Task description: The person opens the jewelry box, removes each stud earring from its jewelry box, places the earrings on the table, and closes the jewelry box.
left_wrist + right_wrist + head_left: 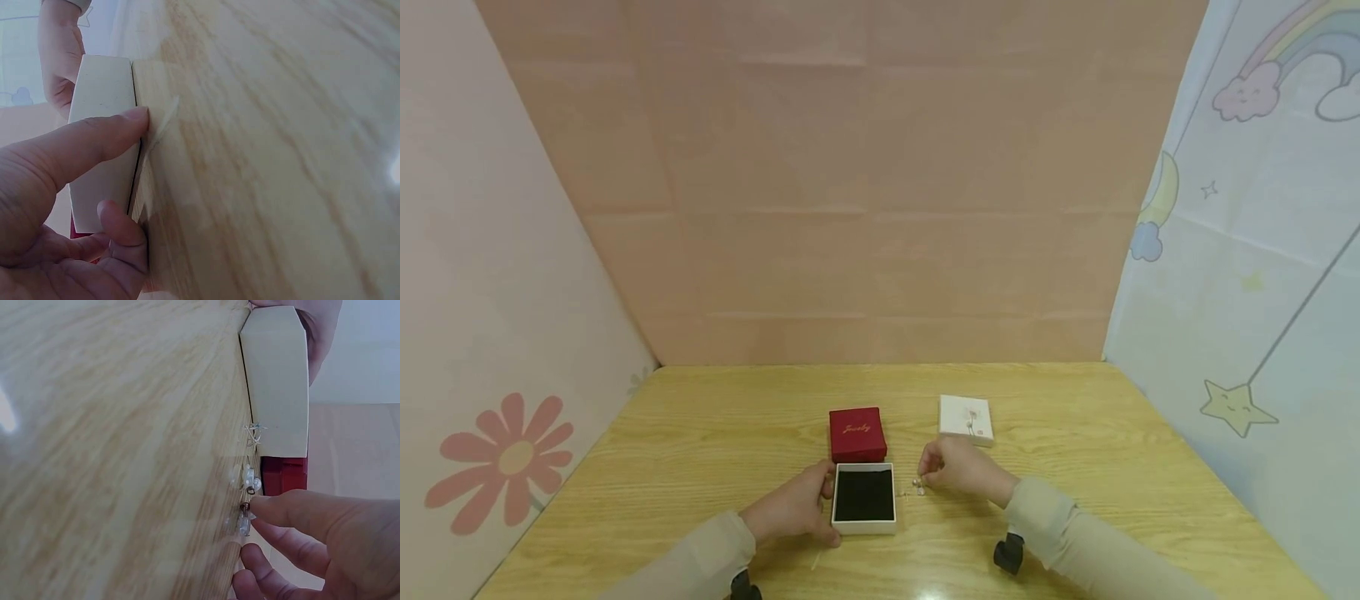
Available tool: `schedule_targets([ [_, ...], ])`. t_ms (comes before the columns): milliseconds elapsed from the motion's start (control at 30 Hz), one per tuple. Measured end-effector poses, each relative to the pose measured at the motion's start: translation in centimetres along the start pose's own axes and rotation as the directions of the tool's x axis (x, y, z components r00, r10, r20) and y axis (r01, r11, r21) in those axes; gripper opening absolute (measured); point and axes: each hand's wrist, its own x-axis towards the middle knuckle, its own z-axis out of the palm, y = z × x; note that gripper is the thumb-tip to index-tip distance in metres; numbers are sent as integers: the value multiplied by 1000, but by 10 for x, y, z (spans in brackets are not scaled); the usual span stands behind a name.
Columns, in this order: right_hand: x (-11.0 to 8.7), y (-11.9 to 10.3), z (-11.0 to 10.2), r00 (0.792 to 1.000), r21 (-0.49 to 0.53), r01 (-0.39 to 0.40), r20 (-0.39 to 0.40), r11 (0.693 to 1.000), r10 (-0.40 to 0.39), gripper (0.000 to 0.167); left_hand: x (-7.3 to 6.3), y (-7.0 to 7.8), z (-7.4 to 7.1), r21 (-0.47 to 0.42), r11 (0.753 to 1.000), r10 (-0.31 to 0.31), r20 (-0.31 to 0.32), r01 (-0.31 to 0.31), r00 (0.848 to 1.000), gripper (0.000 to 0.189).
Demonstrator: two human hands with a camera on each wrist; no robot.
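A white box [865,527] with a black pad [865,493] inside stands uncovered on the table. My left hand [797,502] grips its left side, the thumb [119,132] at the front wall and the other fingers around the side. My right hand [962,468] is low on the table right of the box, pinching a small clear earring [244,524] between thumb and finger. A second clear piece [250,479] lies close by, and a thin silver star-shaped piece [254,434] lies nearer the box. Their exact shapes are too small to tell.
Behind the white box sits a red box [857,435] lettered "Jewelry". A flat white box [966,417] with a flower print lies beyond my right hand. A thin pale strip [165,122] lies on the wooden table [737,417] near my left thumb.
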Motion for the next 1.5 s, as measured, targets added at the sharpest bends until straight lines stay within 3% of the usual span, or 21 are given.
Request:
schedule_targets([
  [167,-2,-1,-1,1000,9,4,-6,1000,-4,9,1,-1,1,6,1000,-8,4,8,1000,83],
  [400,-2,-5,-10,999,98,-32,-7,995,33,4,2,-1,0,20,999,-34,5,34,999,84],
  [600,-1,-6,-20,998,81,-45,-29,996,47,4,2,-2,0,2,999,-37,-3,37,999,85],
  [833,0,-3,-21,998,84,-52,-21,995,54,5,0,-9,-1,-111,994,14,-3,-14,1000,82],
  [967,-2,-1,-20,998,87,-47,-24,995,50,4,-6,-9,-4,-220,975,42,28,-35,999,77],
  [1133,-4,1,-23,999,96,-26,-29,995,28,4,-10,8,-17,-351,935,73,62,-47,995,77],
  [1333,-6,4,-26,999,99,-22,-29,995,25,4,3,41,-37,-336,936,116,24,-101,993,80],
  [1500,-5,6,-21,999,112,-27,-28,993,31,4,17,55,-44,-331,936,124,1,-117,992,84],
])
